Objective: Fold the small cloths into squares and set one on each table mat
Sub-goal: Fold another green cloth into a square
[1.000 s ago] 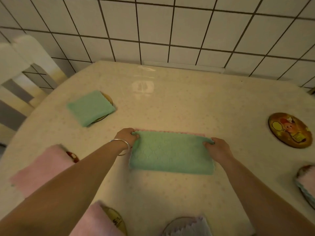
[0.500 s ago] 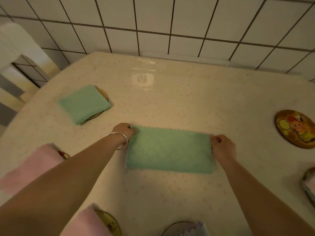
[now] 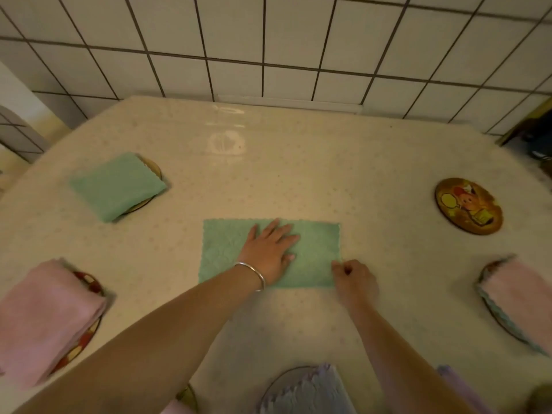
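A green cloth (image 3: pixel 227 249), folded once into a long rectangle, lies flat in the middle of the table (image 3: pixel 298 180). My left hand (image 3: pixel 268 249) rests palm down on its centre with the fingers spread. My right hand (image 3: pixel 354 279) pinches the cloth's near right corner. A round cartoon table mat (image 3: pixel 467 206) at the right has no cloth on it. A folded green cloth (image 3: pixel 116 185) sits on a mat at the far left. Folded pink cloths lie on a mat at the left (image 3: pixel 44 315) and on a mat at the right (image 3: pixel 519 300).
A pale lilac cloth (image 3: pixel 310 392) lies on a mat at the near edge. A white tiled wall (image 3: pixel 268 40) backs the table. A dark object (image 3: pixel 534 138) stands at the far right corner.
My left hand has let go of the cloth's left end and moved onto its middle, flat. My right hand has slid from the far right corner to the near right corner.
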